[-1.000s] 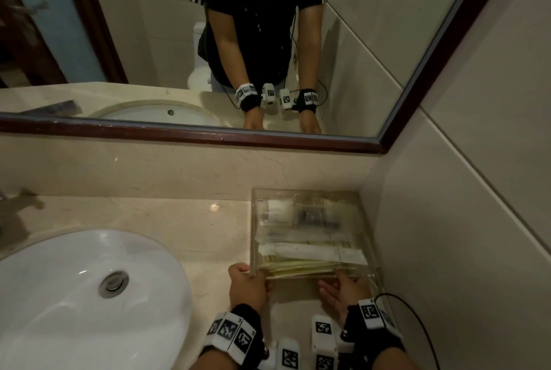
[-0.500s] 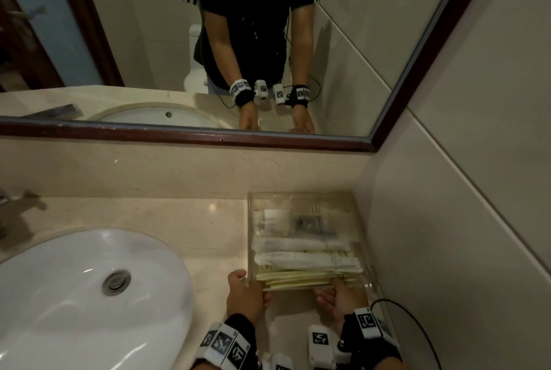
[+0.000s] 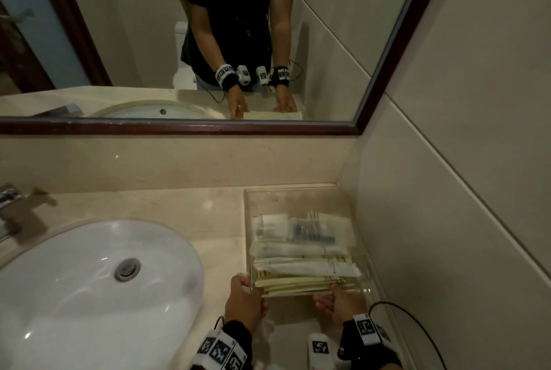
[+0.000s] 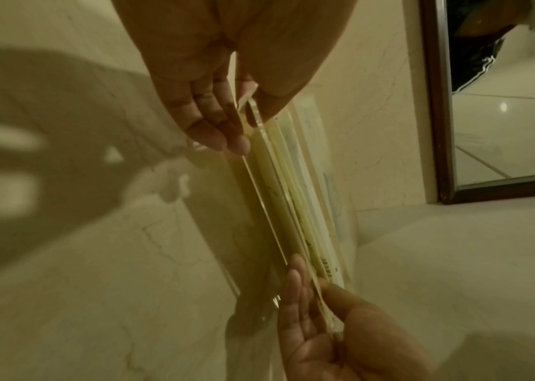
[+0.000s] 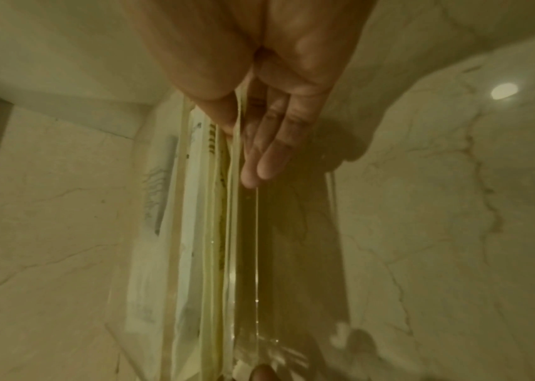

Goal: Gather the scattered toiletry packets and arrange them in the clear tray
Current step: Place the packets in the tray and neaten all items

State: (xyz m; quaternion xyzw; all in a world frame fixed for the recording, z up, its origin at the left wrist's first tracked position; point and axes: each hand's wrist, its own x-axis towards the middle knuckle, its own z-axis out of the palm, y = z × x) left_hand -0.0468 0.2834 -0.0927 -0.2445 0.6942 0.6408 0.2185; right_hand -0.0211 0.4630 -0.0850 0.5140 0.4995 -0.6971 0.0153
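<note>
I am holding the clear acrylic rectangular tray by its near edge in the right-hand corner of the beige marble vanity counter, beside the white oval sink basin; my left hand is pinching the near left corner, thumb on top and fingers underneath, as the left wrist view is showing; my right hand is pinching the near right corner the same way, thumb over the rim and straight fingers beneath. The pale cream and white toiletry packets are lying stacked crosswise inside the tray, flat sachets nearest me and a clear pouch with a small tube at the far end; I am seeing no packet loose on the counter. I am judging the gathering finished and the step in hand to be seating the filled tray; the next move is calling for easing it level toward the corner under the dark-framed wall mirror, then letting both pinches go without tipping the stack.
</note>
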